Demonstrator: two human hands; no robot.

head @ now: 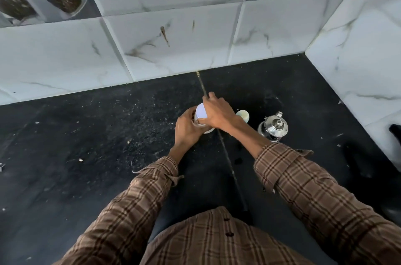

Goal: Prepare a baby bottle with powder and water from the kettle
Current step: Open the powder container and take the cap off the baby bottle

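One jar [200,116] with a white top stands on the dark counter [86,145]. The left hand [186,129] wraps its side from nine o'clock; the right hand [218,112] grips its top and pinches a thin stick. One pale bottle [243,115] and one steel kettle [273,127] stand at three o'clock.

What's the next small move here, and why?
Probably lift the white lid off the jar. The left hand grips the jar's side and the right hand grips the lid, while the kettle stands untouched. Whether the lid is already loose cannot be told.
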